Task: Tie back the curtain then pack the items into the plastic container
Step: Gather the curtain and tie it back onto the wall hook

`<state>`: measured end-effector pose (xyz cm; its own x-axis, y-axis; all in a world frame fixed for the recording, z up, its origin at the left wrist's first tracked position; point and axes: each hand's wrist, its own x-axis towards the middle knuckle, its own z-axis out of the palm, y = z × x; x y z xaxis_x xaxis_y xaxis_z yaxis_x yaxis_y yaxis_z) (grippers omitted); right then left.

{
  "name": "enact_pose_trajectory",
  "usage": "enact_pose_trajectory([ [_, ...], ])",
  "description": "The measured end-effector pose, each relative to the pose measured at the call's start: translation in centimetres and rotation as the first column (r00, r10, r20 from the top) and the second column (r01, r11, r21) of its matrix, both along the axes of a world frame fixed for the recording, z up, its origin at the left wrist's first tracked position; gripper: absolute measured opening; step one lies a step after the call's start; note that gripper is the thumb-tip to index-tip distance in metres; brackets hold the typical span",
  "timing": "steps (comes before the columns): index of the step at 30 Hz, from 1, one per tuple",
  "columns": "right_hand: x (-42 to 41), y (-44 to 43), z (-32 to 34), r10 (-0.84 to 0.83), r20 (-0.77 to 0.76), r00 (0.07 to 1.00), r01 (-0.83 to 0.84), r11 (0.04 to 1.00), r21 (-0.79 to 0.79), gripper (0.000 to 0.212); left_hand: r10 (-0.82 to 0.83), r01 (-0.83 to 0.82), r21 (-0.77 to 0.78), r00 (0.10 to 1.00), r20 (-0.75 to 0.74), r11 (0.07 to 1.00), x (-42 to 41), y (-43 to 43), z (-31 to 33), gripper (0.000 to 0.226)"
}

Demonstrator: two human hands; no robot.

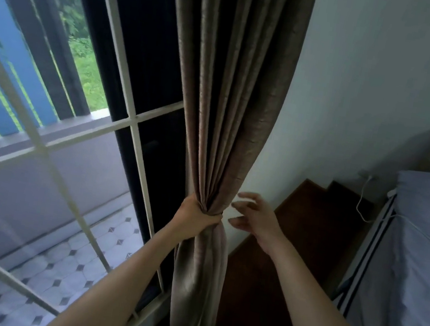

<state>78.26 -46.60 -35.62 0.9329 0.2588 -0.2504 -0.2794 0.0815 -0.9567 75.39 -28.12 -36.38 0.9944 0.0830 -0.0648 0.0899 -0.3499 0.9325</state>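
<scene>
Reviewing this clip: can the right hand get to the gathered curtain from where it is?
Probably yes. The right hand hovers open just beside the bunched curtain, fingers spread toward the spot that the left hand grips. Nothing lies in the gap between them; the wall behind leaves room.

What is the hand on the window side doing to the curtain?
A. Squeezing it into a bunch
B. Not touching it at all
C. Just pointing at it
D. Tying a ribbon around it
A: the left hand is closed tight around the brown curtain, pinching its folds together, while the right hand is open beside it, not touching; no ribbon or tie shows.
</scene>
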Motion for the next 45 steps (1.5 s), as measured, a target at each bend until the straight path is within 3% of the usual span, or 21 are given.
enact_pose_trajectory([
  [1, 0.4, 0.0, 0.3, -0.023, 0.088, 0.996, 0.03, 0.996, -0.079, 0.029, -0.012, 0.012, -0.01, 1.0, -0.006, 1.0, 0.0, 0.2, 0.1, 0.048],
  [3, 1.4, 0.2, 1.2, 0.085, 0.228, 0.97, -0.028, 0.97, -0.242, 0.041, -0.038, 0.037, -0.009, 0.998, -0.041, 0.999, 0.2, 0.6, 0.2, 0.054],
  [6, 2.8, 0.9, 2.5, 0.397, 0.256, 0.881, -0.265, 0.865, -0.427, 0.05, -0.034, 0.037, 0.035, 0.997, -0.074, 0.999, 0.1, 1.2, 0.6, 0.062],
  [8, 3.6, 1.6, 3.1, 0.534, 0.254, 0.807, -0.328, 0.761, -0.559, 0.043, -0.038, 0.042, 0.051, 0.997, -0.071, 0.998, 0.1, 1.3, 0.8, 0.063],
  [11, 5.2, 1.8, 3.5, 0.682, 0.248, 0.688, -0.259, 0.549, -0.795, 0.019, -0.018, 0.024, 0.074, 0.997, -0.079, 0.997, -0.4, 1.4, 1.0, 0.059],
  [13, 6.0, 1.3, 3.4, 0.738, 0.298, 0.606, -0.121, 0.455, -0.882, 0.02, 0.002, 0.004, 0.083, 0.998, -0.066, 0.997, -0.7, 1.4, 1.0, 0.057],
  [16, 6.3, 0.4, 2.8, 0.699, 0.426, 0.574, -0.049, 0.548, -0.835, 0.02, 0.026, -0.022, 0.091, 0.998, -0.049, 0.996, -1.0, 1.3, 1.0, 0.052],
  [19, 5.2, -0.1, 2.6, 0.688, 0.297, 0.662, -0.173, 0.526, -0.833, 0.018, 0.013, -0.009, 0.082, 0.999, -0.043, 0.997, -1.0, 1.1, 0.9, 0.048],
  [22, 4.3, -0.9, 2.7, 0.582, 0.269, 0.768, -0.303, 0.699, -0.648, 0.02, 0.004, 0.0, 0.089, 0.999, -0.043, 0.996, -0.9, 1.0, 0.9, 0.044],
  [24, 3.8, -1.3, 3.1, 0.574, 0.198, 0.794, -0.392, 0.733, -0.556, 0.035, -0.009, 0.013, 0.077, 0.999, -0.046, 0.997, -0.7, 1.1, 1.0, 0.046],
  [25, 3.6, -1.2, 3.2, 0.573, 0.146, 0.806, -0.428, 0.736, -0.525, 0.03, -0.019, 0.023, 0.075, 0.998, -0.052, 0.997, -0.6, 1.2, 1.0, 0.048],
  [28, 3.4, -1.2, 2.8, 0.539, 0.153, 0.828, -0.38, 0.741, -0.554, 0.019, -0.016, 0.02, 0.081, 0.998, -0.055, 0.997, -0.8, 1.1, 1.0, 0.05],
  [31, 3.9, -1.7, 2.5, 0.552, 0.406, 0.728, -0.06, 0.642, -0.765, 0.016, -0.002, 0.005, 0.087, 1.0, -0.031, 0.996, -0.8, 1.0, 0.8, 0.055],
  [35, 2.8, -1.2, 2.7, 0.647, 0.64, 0.415, 0.131, 0.654, -0.745, 0.026, 0.014, -0.012, 0.086, 1.0, -0.016, 0.996, -1.0, 0.2, 0.8, 0.049],
  [36, 2.7, -1.2, 2.3, 0.644, 0.638, 0.423, 0.134, 0.652, -0.747, 0.031, 0.016, -0.016, 0.075, 1.0, -0.002, 0.997, -1.1, -0.1, 0.7, 0.047],
  [37, 2.3, -1.4, 2.3, 0.624, 0.605, 0.494, 0.11, 0.646, -0.756, 0.038, 0.022, -0.022, 0.065, 1.0, 0.001, 0.998, -1.2, -0.3, 0.7, 0.045],
  [40, 1.6, -2.5, 2.1, 0.471, 0.406, 0.783, -0.116, 0.752, -0.648, 0.049, 0.047, -0.047, 0.038, 0.999, -0.007, 0.998, -1.6, -0.3, 1.1, 0.043],
  [42, 0.7, -3.1, 2.0, 0.488, 0.272, 0.829, -0.235, 0.746, -0.623, 0.039, 0.034, -0.033, 0.044, 0.999, -0.021, 0.998, -1.7, 0.3, 1.5, 0.042],
  [45, -0.5, -3.4, 1.7, 0.616, 0.109, 0.78, -0.379, 0.603, -0.702, 0.025, 0.017, -0.014, 0.064, 0.999, -0.042, 0.998, -1.8, 0.6, 1.7, 0.044],
])
